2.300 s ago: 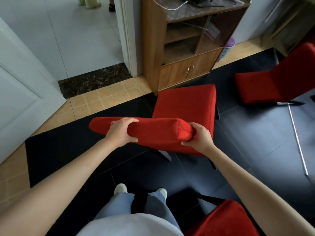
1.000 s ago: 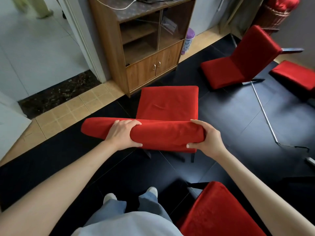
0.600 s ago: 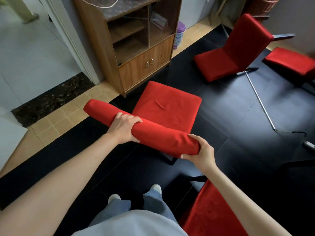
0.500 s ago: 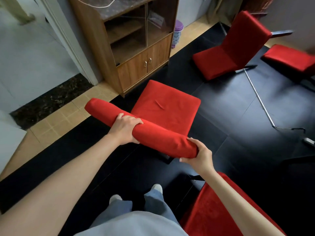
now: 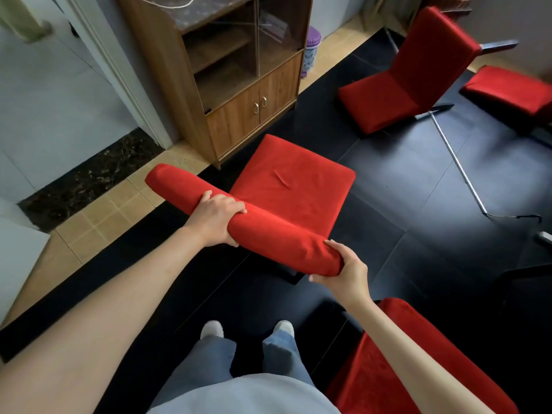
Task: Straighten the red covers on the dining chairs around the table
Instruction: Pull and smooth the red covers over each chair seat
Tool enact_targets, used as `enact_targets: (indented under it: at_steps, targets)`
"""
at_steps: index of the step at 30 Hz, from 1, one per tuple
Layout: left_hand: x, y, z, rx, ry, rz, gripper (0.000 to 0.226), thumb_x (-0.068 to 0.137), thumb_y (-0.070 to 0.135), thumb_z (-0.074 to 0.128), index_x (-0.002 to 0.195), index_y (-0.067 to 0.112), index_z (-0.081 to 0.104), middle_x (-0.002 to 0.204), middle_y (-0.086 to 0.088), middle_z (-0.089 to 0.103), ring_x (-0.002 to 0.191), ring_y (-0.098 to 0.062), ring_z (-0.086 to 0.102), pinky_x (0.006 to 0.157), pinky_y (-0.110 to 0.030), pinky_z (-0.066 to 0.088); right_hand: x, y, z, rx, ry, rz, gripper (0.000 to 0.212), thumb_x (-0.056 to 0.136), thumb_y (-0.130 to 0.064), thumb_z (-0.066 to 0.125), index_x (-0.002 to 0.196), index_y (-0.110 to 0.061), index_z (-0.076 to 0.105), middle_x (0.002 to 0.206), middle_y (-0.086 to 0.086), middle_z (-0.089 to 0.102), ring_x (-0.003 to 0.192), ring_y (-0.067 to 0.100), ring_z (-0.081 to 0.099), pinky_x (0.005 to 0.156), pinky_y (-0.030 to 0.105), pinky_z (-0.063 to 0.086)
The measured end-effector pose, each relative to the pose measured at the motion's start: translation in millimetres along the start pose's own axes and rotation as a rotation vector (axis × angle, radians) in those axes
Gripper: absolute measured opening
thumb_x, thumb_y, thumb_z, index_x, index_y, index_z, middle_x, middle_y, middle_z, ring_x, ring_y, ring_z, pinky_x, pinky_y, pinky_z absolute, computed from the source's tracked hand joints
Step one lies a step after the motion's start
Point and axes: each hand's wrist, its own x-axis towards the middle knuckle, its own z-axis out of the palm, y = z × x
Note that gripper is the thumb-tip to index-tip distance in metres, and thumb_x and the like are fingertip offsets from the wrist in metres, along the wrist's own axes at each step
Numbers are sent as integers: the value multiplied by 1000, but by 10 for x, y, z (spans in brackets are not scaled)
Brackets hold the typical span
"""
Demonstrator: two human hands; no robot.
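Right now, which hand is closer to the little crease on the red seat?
Left. The left hand grips the top of the chair back just beside the seat, a short way from the crease. The right hand holds the chair back's near end, farther away.

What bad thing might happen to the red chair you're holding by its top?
The left hand and right hand both grip the covered top edge of the chair back, so pulling hard might tip the chair toward the person's feet. The seat already shows a crease, and tugging only the back could leave it there. Another red chair stands close beside the person, so stepping back could bump it.
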Motion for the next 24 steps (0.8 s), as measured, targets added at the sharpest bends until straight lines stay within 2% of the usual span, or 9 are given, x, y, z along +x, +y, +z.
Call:
enact_targets:
  at_steps: [14, 20, 24]
  targets:
    - [61, -1053, -367, 81, -108, 61, 73, 55, 41, 90, 118, 25, 57, 121, 2, 60, 117, -22, 53, 106, -58, 26, -65, -701, 1088, 69, 136, 66, 87, 46, -17, 96, 125, -25, 61, 126, -6, 59, 117, 11, 53, 107, 29, 39]
    - [84, -1426, -501, 87, -105, 55, 73, 53, 34, 91, 117, 24, 58, 120, 1, 60, 119, -22, 52, 106, -60, 29, -35, -984, 1486, 81, 171, 86, 87, 49, -19, 95, 128, -24, 59, 127, -6, 57, 117, 10, 51, 103, 21, 36]
    - [78, -1474, -494, 100, -94, 74, 74, 53, 34, 91, 118, 24, 56, 121, 0, 59, 119, -23, 51, 106, -59, 29, -47, -1010, 1548, 69, 186, 99, 87, 50, -20, 95, 128, -25, 57, 128, -7, 57, 117, 10, 52, 103, 24, 39]
